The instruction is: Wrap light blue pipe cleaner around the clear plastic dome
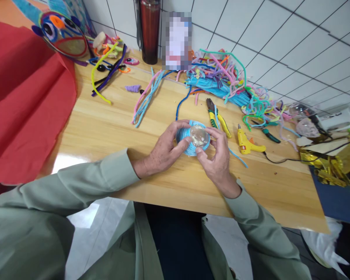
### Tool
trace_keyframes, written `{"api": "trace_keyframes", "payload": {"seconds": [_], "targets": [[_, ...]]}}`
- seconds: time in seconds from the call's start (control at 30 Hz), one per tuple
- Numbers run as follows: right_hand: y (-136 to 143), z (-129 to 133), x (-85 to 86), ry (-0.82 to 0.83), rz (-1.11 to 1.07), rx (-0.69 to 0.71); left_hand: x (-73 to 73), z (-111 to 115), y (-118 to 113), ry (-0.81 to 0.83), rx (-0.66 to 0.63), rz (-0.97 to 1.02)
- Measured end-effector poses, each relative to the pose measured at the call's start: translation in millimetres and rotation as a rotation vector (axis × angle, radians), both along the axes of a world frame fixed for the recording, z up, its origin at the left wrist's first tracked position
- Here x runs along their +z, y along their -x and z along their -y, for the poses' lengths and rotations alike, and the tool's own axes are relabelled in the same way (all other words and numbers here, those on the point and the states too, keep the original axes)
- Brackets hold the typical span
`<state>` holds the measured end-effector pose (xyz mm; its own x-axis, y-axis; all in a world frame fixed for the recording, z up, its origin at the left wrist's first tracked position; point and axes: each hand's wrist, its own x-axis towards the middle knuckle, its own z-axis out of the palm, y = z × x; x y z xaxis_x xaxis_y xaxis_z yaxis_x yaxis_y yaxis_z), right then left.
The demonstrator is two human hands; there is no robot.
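Between my two hands is a small clear, round piece wrapped in light blue pipe cleaner (183, 137), its shiny see-through end turned up toward me. My left hand (170, 144) curls round its left side, the thumb lying on the blue coils. My right hand (217, 157) grips the right rim with thumb and fingertips. A light blue strand (237, 157) trails out on the right beyond my right hand. Just past the hands lie yellow-green pliers (212, 112) with a light blue strand across their handles. A dark blue pipe cleaner (181, 103) stretches away behind the wrapped piece.
A yellow glue gun (246, 144) with its cord lies to the right. Heaped pipe cleaners (218, 85) run along the tiled wall. A dark red bottle (150, 33) stands at the back. Red cloth (26, 105) and a blue character figure (56, 33) are on the left; gold foil (335, 163) is far right.
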<state>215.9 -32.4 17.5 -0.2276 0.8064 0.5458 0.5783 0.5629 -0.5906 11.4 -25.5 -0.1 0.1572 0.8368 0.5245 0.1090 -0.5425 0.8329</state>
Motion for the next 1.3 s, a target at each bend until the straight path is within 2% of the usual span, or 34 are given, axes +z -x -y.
{"api": "trace_keyframes", "payload": {"seconds": [0.6, 0.8, 1.3], "targets": [[1, 0, -0.2, 0.004, -0.006, -0.001, 1.3, -3, 2, -0.171, 0.025, -0.096], [1, 0, -0.9, -0.004, -0.005, -0.012, 1.1, 0, 3, -0.154, -0.016, -0.093], [-9, -2, 2.0, 0.072, -0.008, 0.057, -2.3, -2, 3, -0.120, -0.011, -0.079]]}}
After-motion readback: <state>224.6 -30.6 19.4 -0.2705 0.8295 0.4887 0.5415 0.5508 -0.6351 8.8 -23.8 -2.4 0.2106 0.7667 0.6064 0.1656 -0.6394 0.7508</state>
